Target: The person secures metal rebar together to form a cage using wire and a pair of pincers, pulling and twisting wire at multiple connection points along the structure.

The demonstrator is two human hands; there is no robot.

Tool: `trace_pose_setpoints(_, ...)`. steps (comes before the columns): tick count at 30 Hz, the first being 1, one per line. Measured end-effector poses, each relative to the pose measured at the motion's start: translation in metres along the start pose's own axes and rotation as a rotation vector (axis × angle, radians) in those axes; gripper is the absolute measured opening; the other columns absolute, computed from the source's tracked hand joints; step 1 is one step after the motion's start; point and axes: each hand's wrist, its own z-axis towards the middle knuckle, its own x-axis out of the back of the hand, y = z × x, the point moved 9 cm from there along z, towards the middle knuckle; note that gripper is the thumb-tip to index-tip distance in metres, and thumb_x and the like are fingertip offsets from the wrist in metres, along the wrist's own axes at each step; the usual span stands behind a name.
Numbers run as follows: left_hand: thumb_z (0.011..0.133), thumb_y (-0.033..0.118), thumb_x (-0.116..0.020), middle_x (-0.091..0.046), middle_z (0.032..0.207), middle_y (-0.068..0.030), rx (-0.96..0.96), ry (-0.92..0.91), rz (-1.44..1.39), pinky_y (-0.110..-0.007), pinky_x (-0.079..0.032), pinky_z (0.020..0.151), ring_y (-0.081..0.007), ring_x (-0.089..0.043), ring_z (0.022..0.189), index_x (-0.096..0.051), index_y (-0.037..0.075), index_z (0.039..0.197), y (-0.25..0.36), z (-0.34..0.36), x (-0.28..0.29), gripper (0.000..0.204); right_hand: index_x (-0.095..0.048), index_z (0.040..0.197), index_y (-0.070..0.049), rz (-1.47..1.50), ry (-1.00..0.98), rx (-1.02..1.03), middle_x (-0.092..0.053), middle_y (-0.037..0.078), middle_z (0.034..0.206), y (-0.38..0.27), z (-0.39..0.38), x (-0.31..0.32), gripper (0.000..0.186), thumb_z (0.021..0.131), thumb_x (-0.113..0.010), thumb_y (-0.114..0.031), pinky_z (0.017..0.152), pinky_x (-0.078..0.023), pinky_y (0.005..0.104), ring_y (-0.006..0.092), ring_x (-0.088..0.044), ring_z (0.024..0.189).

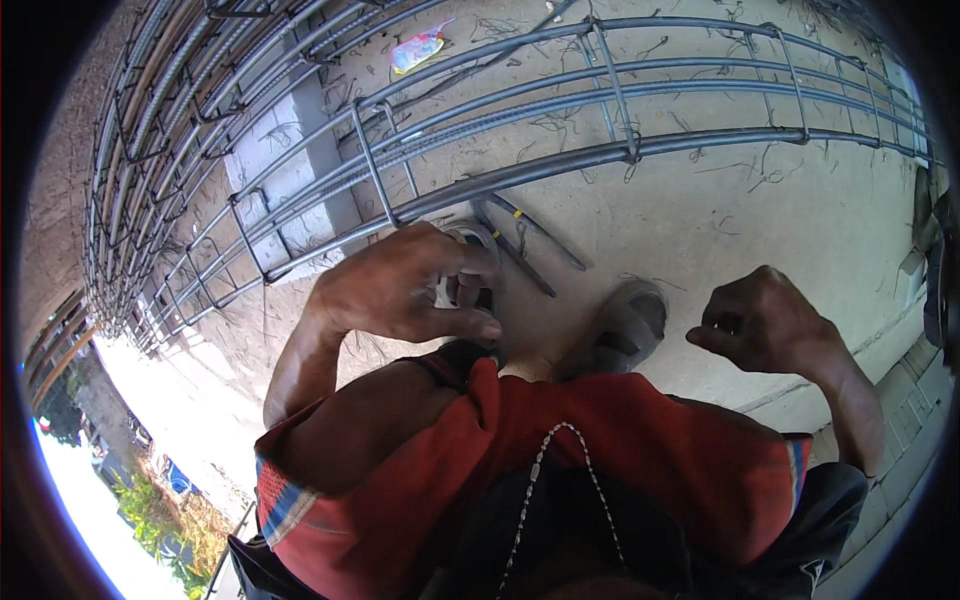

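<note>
My left hand [415,285] is held over my left foot, just on the near side of a long rebar cage [540,175]. Its fingers are bent, a gap shows between them and the thumb, and nothing is seen in it. My right hand [768,322] hangs in the air to the right of my right foot, its fingers curled in; the inside of the palm is hidden. Between my feet and the cage lie dark long-handled pincers [522,243] with yellow bands, their head partly under the nearest bar.
More rebar cages [170,130] are stacked at the left. A pale concrete block [285,150] stands under the bars. Short bits of tie wire [770,175] are scattered over the concrete floor [690,235]. A colourful plastic wrapper [418,48] lies beyond the cage.
</note>
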Motion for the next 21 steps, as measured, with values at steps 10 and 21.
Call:
trace_pose_setpoints(10, 0.082, 0.031, -0.062, -0.066, 0.088, -0.0176, 0.553, 0.327, -0.183, -0.04, -0.049, 0.077, -0.0322, -0.064, 0.085, -0.067, 0.007, 0.093, -0.067, -0.063, -0.079, 0.028, -0.061, 0.079, -0.006, 0.071, 0.259, 0.445, -0.062, 0.011, 0.074, -0.027, 0.169, -0.14, 0.015, 0.079, -0.064, -0.021, 0.064, -0.049, 0.0389, 0.0302, -0.062, 0.07)
trace_pose_setpoints(21, 0.079, 0.015, -0.063, -0.064, 0.08, -0.0159, 1.15, 1.3, 0.462, -0.044, -0.047, 0.068, -0.0346, -0.062, 0.077, -0.064, 0.005, 0.083, -0.209, -0.269, -0.106, 0.011, -0.063, 0.081, -0.003, 0.155, 0.073, 0.441, -0.063, 0.013, 0.076, -0.035, 0.178, -0.169, 0.018, 0.081, -0.064, -0.022, 0.066, -0.048, 0.0401, 0.0301, -0.062, 0.071)
